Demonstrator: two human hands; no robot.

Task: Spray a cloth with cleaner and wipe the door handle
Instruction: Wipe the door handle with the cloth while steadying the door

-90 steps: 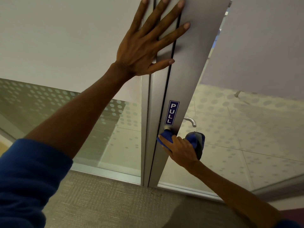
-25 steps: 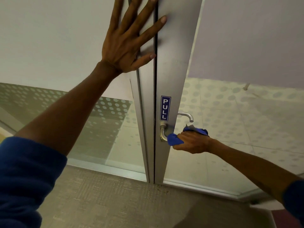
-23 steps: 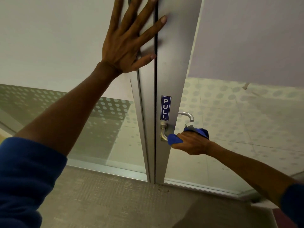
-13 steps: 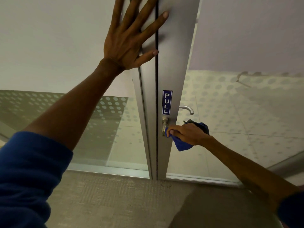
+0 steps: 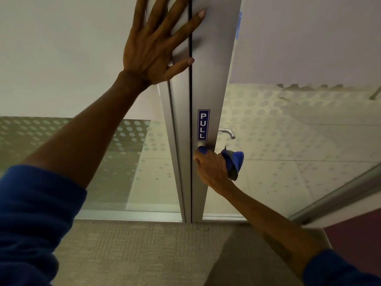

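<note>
A blue cloth (image 5: pixel 235 162) is bunched in my right hand (image 5: pixel 212 168), which wraps it around the near door handle just below the blue PULL sticker (image 5: pixel 203 124). Only the handle's round metal base (image 5: pixel 201 144) shows above the cloth; the lever itself is hidden under my fingers. The handle on the far side of the door (image 5: pixel 227 132) shows through the glass. My left hand (image 5: pixel 156 42) lies flat with fingers spread across the silver door frame (image 5: pixel 210 69), high above the handle.
Frosted glass panels with a dotted pattern stand on both sides of the frame. Beige carpet (image 5: pixel 134 254) covers the floor in front. A second metal frame edge (image 5: pixel 334 195) and a maroon surface sit at the lower right.
My right hand has turned from a sideways grip to a downward one and slid the cloth along the handle toward its base. The left hand stays flat on the frame.
</note>
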